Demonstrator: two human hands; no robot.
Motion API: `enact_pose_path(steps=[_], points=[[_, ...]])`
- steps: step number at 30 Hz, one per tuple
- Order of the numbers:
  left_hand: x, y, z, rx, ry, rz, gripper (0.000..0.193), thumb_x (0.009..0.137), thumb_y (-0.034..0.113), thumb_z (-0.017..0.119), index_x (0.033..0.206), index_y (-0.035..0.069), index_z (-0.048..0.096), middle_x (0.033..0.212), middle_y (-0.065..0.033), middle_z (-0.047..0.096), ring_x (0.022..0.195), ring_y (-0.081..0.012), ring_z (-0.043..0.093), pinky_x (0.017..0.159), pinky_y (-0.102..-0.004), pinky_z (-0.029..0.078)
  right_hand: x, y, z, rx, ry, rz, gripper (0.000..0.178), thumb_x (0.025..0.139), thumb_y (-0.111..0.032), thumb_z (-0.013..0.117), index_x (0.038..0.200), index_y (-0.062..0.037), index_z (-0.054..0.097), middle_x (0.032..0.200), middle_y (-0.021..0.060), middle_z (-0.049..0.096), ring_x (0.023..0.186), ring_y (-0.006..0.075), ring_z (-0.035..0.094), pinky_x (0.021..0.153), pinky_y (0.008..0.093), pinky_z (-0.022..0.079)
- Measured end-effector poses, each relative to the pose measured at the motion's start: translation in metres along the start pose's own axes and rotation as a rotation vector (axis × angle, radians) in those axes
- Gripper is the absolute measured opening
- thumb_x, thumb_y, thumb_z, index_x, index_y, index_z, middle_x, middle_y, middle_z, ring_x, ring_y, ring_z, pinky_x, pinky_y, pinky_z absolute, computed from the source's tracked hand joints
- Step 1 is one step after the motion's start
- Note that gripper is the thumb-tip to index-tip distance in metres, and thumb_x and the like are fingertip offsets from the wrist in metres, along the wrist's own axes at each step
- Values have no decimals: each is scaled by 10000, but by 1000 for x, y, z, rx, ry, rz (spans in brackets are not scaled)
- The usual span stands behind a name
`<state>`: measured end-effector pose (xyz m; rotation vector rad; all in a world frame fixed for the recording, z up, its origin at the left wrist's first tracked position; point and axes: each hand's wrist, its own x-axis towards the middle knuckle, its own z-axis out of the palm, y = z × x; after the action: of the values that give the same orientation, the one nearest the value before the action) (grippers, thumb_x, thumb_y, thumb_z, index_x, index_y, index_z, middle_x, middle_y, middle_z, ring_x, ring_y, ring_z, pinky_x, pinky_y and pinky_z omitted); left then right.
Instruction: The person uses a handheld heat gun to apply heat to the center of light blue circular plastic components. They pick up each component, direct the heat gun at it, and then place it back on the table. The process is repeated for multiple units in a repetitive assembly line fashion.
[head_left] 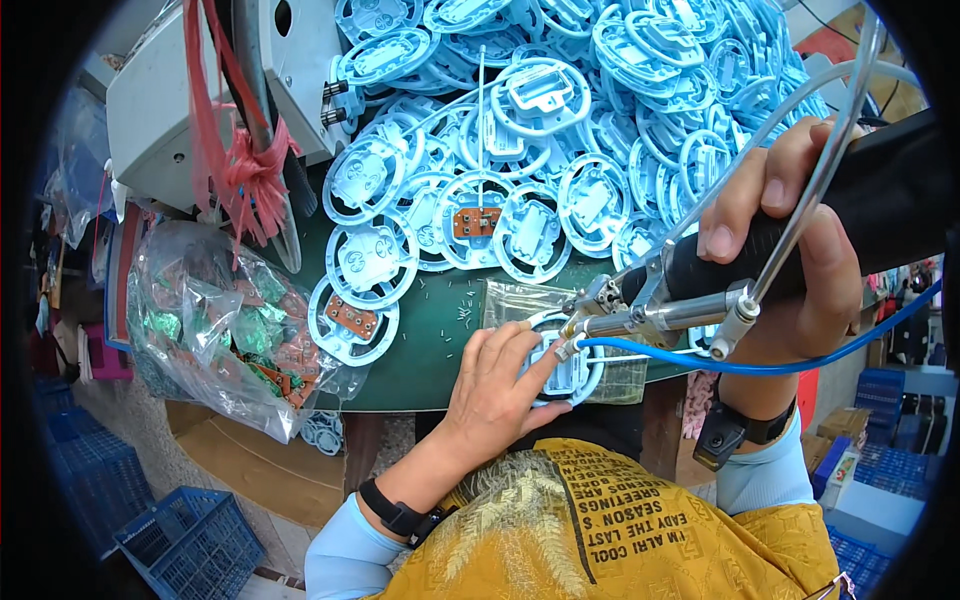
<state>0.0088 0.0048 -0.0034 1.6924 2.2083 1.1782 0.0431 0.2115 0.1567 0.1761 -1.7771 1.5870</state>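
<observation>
At the front edge of the green table, my left hand (488,392) holds a light blue round plastic part (572,374), fingers and thumb along its left side. My right hand (795,225) is wrapped round a black-bodied screwdriver (890,170) fitted with metal tubing and hoses. Its metal nose (575,338) is over the plastic part, close to my left fingertips; the exact contact is hidden. A similar blue part with a brown circuit board (352,316) lies left of my left hand. Another brown circuit board (475,222) sits in a part farther back.
A large heap of light blue parts (540,95) fills the back. Small loose screws (464,310) lie on the green table (425,345). To the left are a clear bag of circuit boards (215,315) and a grey machine (165,120). A blue hose (770,370) crosses on the right.
</observation>
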Motion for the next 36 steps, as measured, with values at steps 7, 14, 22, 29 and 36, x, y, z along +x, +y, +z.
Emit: enact_pose_path(steps=[7, 14, 22, 29, 36], points=[[3, -2, 0, -42, -18, 4, 666, 581, 249, 887, 1161, 61, 619, 1222, -167, 506, 1174, -361, 477, 959, -482, 377, -5, 4, 14, -6, 57, 16, 330, 853, -116, 509, 1151, -12, 412, 861, 95, 430, 610, 193, 526, 564, 317, 484], [1, -6, 2, -37, 82, -15, 815, 551, 277, 898, 1227, 5, 531, 1239, -163, 501, 1180, -364, 471, 949, -478, 370, 10, -16, 18, -163, 99, 90, 329, 867, -143, 531, 1138, 8, 422, 857, 101, 495, 654, 195, 570, 599, 289, 491], [7, -20, 7, 19, 75, -134, 1013, 514, 398, 908, 1337, 17, 455, 1266, -133, 447, 1259, -349, 387, 1021, -557, 261, 12, -28, 2, -57, -44, -51, 469, 923, -167, 491, 1312, 64, 367, 932, 87, 440, 641, 157, 542, 593, 281, 480], [10, -23, 5, 43, 56, -159, 1005, 522, 503, 886, 1329, 49, 496, 1283, -132, 449, 1298, -344, 369, 1052, -612, 223, 7, -20, 45, -57, -15, 83, 499, 901, -175, 492, 1326, 53, 363, 912, 99, 425, 608, 164, 521, 518, 285, 477], [8, -24, 7, 65, 74, -154, 1021, 520, 515, 885, 1340, 56, 484, 1290, -122, 447, 1305, -330, 366, 1054, -616, 220, 2, -16, 52, 56, 53, 192, 440, 885, -148, 494, 1267, 25, 358, 902, 71, 430, 608, 166, 527, 568, 292, 485]])
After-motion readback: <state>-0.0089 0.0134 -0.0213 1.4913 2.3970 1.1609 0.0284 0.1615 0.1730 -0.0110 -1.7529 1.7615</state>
